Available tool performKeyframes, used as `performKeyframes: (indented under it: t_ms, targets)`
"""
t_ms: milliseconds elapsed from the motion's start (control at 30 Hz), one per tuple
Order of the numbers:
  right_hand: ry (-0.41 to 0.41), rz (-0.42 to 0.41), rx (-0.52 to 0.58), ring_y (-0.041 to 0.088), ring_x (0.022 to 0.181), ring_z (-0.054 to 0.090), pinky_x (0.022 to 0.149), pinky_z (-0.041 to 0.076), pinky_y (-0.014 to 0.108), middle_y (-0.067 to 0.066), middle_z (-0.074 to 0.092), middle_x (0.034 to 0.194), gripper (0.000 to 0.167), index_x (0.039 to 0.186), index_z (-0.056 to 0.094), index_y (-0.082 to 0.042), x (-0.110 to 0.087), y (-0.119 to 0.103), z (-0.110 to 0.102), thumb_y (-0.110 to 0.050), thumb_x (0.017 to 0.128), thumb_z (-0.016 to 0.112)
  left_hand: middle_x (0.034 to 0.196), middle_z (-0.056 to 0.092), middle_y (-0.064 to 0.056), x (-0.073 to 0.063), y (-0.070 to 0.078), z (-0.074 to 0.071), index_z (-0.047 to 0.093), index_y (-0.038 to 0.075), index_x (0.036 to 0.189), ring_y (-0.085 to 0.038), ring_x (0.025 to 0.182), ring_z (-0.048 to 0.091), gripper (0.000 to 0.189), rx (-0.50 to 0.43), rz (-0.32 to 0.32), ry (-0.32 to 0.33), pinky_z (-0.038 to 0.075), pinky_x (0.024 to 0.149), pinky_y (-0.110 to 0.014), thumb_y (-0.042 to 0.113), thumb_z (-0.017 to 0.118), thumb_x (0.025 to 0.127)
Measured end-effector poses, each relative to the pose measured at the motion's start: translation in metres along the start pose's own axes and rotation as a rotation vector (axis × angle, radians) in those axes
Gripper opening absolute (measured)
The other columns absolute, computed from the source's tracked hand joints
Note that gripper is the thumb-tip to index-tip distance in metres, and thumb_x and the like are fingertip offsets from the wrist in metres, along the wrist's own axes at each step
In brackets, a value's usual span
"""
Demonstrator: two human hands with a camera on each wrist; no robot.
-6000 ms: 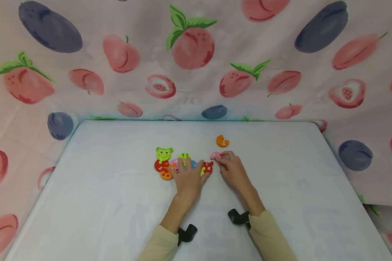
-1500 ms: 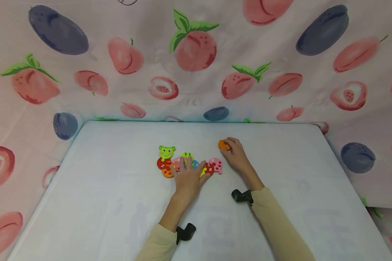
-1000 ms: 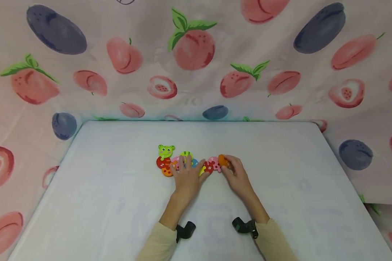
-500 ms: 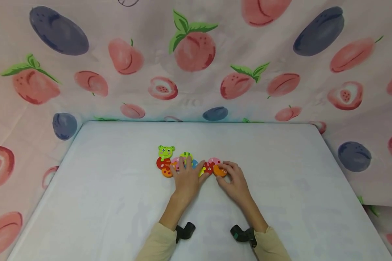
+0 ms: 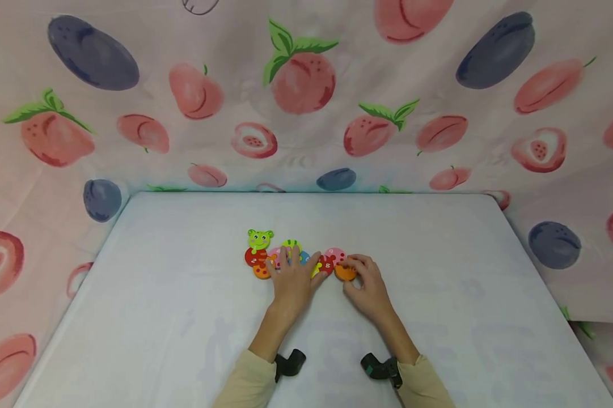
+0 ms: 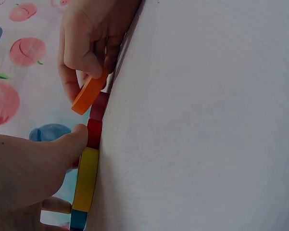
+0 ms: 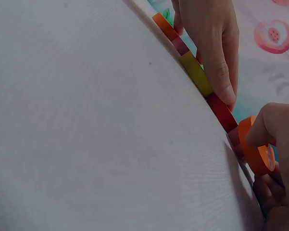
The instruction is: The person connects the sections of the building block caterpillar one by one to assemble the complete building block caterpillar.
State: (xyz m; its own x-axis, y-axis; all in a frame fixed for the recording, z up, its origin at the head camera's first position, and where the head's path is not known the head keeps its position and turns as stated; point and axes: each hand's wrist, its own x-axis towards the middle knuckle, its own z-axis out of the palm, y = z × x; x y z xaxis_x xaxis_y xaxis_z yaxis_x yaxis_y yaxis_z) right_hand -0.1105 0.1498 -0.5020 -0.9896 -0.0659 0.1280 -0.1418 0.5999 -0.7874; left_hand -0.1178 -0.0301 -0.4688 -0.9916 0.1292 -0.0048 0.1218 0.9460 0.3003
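Note:
A caterpillar puzzle of numbered, coloured pieces lies across the table, with its green smiling head piece (image 5: 260, 240) at the left end. My left hand (image 5: 292, 283) rests spread over the middle pieces, hiding parts of them; its thumb touches the red piece (image 6: 94, 133) in the left wrist view. My right hand (image 5: 371, 289) pinches the orange puzzle piece (image 5: 345, 273) between thumb and fingers at the right end. That orange piece (image 7: 254, 149) is tilted and overlaps the pink spotted piece (image 5: 335, 255) beside it. A yellow piece (image 6: 86, 178) stands under the left hand's edge.
The white table (image 5: 194, 328) spreads around the puzzle, its far edge meeting a fruit-printed cloth (image 5: 306, 136). Black wrist cameras sit on the left wrist (image 5: 291, 362) and right wrist (image 5: 380, 367).
The right hand put the pink piece at the row's right end, took the orange piece from farther back and brought it down to the pink one. The left hand stayed over the row.

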Motion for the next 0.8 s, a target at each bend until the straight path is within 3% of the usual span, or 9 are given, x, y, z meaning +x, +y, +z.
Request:
performKeyframes:
  t_ms: [367, 800]
  targets:
    - [-0.006, -0.030, -0.031, 0.029, 0.121, 0.049, 0.105, 0.041, 0.055, 0.009, 0.054, 0.130, 0.035, 0.112, 0.068, -0.012, -0.0017, 0.0022, 0.0008, -0.005, 0.078, 0.065, 0.151, 0.039, -0.019, 0.0006, 0.0006, 0.0042, 0.052, 0.034, 0.140, -0.045, 0.143, 0.028, 0.054, 0.020, -0.006, -0.002, 0.022, 0.106, -0.076, 0.054, 0.057, 0.090]
    - [-0.004, -0.009, -0.052, 0.026, 0.118, 0.053, 0.104, 0.045, 0.048, 0.010, 0.056, 0.128, 0.053, 0.129, 0.053, -0.006, -0.0001, 0.0003, 0.0002, -0.008, 0.077, 0.067, 0.150, 0.039, -0.020, 0.0008, 0.0000, 0.0030, 0.053, 0.033, 0.139, -0.047, 0.142, 0.027, 0.052, -0.004, 0.001, 0.003, 0.020, 0.106, -0.077, 0.054, 0.056, 0.091]
